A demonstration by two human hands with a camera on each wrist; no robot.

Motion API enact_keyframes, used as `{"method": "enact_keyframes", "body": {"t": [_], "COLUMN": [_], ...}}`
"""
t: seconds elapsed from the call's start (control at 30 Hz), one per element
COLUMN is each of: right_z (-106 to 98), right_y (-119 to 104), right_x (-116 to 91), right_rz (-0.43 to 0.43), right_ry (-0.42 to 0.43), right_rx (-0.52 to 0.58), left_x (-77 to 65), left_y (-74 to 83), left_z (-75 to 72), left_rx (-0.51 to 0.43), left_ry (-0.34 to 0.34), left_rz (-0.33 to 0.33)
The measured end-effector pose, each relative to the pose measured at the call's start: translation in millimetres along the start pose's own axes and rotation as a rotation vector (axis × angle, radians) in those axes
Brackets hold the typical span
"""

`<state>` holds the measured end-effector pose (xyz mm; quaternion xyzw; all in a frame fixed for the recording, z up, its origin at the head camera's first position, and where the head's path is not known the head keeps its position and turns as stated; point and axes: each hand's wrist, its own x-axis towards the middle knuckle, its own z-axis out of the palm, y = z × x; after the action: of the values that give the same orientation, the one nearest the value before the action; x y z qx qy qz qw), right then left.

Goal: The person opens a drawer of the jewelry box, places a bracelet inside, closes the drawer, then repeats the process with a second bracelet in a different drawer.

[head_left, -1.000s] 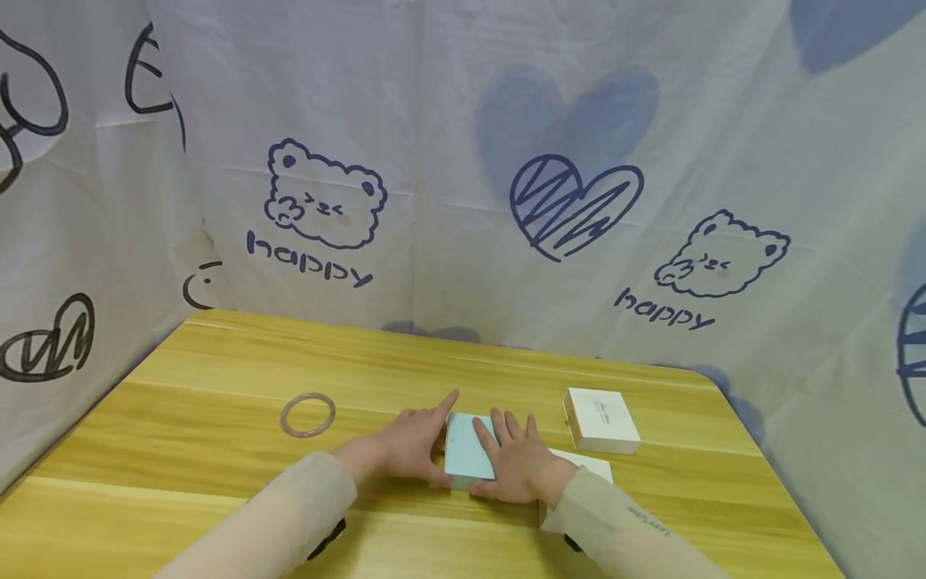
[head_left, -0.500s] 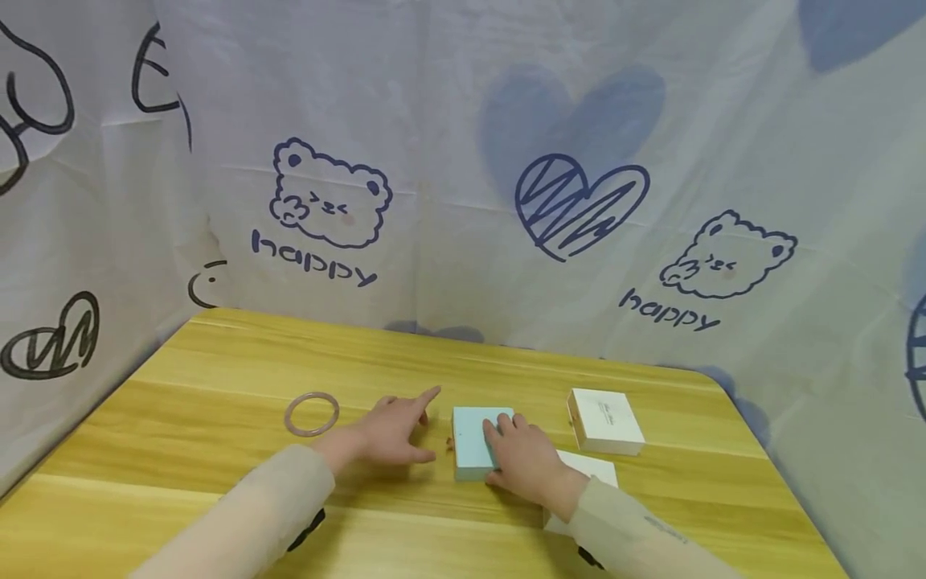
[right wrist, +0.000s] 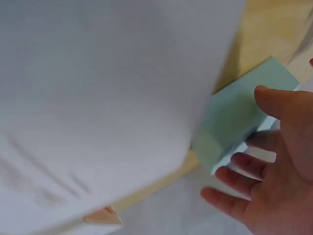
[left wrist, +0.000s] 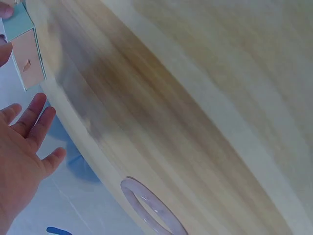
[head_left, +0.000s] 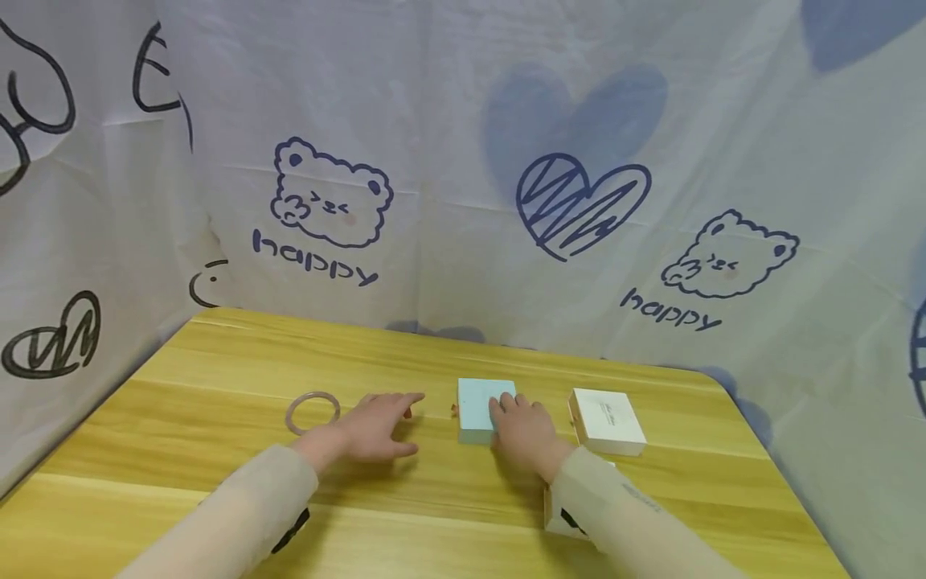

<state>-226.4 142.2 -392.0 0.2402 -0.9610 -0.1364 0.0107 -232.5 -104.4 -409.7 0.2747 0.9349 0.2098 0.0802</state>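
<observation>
In the head view a light blue box lies on the table, a pink drawer front with a small pull tab on its left side. My right hand holds its right part, fingers bent over the top and thumb at the near side; the right wrist view shows the thumb against the green-blue side. To the left, apart from the box, my left hand hovers with fingers spread, holding nothing. A pale pink ring-shaped bangle lies beside the left hand, partly hidden by it.
A white box with small print sits right of the blue one. A second white box is mostly hidden under my right forearm. Behind the wooden table hangs a printed cloth.
My right hand has slid the light blue box away from me, its fingers bending more over it. My left hand has drawn off the box to the left.
</observation>
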Motion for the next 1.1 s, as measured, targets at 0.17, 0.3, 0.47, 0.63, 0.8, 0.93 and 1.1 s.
{"method": "enact_keyframes", "body": {"t": [0.17,0.3,0.47,0.63,0.8,0.93,1.1], "right_z": [-4,-7,-9,-5,-6,-12,-16], "right_y": [5,6,8,13,19,29,56], "right_x": [13,26,38,45,46,40,15], "right_rz": [-0.012,-0.018,0.045,0.099,0.134,0.147,0.200], "right_ry": [-0.056,-0.121,-0.183,-0.215,-0.263,-0.267,-0.245], "right_rx": [-0.005,-0.011,0.041,0.134,0.240,0.317,0.347], "left_x": [-1.4,-2.7,-3.8,-4.2,-2.3,-1.3,-1.7], "left_y": [0.4,0.4,0.4,-1.8,-2.0,-2.8,-6.4], "left_z": [-0.6,-1.6,-0.9,1.8,3.4,3.3,2.3], "left_rx": [0.006,0.010,0.009,0.004,0.010,0.012,0.014], "left_ry": [-0.022,-0.038,-0.038,-0.037,-0.034,-0.033,-0.014], "left_rz": [-0.002,-0.010,-0.002,0.004,-0.008,-0.005,-0.004]}}
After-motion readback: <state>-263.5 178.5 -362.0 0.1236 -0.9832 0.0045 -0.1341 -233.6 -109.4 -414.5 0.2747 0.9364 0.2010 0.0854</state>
